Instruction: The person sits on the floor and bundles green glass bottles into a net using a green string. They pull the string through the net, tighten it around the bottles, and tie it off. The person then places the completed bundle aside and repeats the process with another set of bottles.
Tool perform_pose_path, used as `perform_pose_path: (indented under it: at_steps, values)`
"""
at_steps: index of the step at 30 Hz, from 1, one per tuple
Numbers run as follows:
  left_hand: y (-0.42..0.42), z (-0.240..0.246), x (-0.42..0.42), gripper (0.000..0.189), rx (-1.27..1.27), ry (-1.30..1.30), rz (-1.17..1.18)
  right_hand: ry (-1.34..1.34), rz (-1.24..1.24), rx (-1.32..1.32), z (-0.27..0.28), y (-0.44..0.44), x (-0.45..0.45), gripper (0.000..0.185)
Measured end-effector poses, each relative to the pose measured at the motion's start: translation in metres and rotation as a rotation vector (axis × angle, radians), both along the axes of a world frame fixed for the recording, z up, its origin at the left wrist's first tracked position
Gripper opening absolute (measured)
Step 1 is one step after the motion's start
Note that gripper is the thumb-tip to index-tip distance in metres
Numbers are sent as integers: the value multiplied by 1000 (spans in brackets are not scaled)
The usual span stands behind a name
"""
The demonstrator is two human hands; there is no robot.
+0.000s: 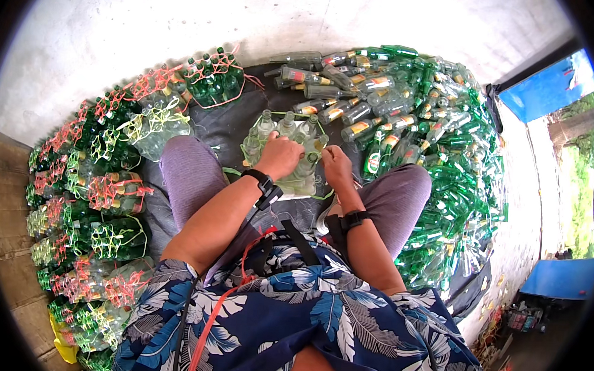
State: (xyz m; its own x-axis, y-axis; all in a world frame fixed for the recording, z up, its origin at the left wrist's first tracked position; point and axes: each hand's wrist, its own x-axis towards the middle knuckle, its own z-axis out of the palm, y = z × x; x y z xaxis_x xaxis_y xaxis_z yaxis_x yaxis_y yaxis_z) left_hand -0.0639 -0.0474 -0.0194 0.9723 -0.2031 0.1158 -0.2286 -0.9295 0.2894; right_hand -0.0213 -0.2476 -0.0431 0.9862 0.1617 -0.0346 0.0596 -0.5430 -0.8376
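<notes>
Clear glass bottles stand upright in a tight group between my knees, with pale green plastic twine running around their necks. My left hand reaches over the group from its near left side, fingers curled on the twine and hiding some of the bottles. At the right side of the group, my right hand pinches the twine between thumb and fingers. One bottle neck shows between both hands. Beneath the near bottles is a whitish flat piece, partly covered; its material I cannot tell.
Loose green and clear bottles lie heaped to the right, close to my right knee. Tied bundles of bottles stand in rows at left. Black sheeting covers the ground. A white wall rises behind; red twine hangs over my shirt.
</notes>
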Motion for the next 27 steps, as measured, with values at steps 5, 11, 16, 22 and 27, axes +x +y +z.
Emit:
perform_pose_path:
  at_steps: [5, 11, 16, 22, 27]
  values:
    - [2, 2, 1, 11, 50, 36, 0, -14, 50, 28, 4, -4, 0, 22]
    - [3, 0, 1, 12, 53, 16, 5, 37, -4, 52, 8, -2, 4, 20]
    - [1, 3, 2, 12, 43, 36, 3, -69, -47, -152, -5, 5, 11, 20]
    - [-1, 1, 1, 12, 50, 11, 20, -128, -98, -130, -11, 15, 8, 17]
    - [-4, -3, 0, 14, 63, -30, 33, -100, -114, -121, -25, 17, 16, 16]
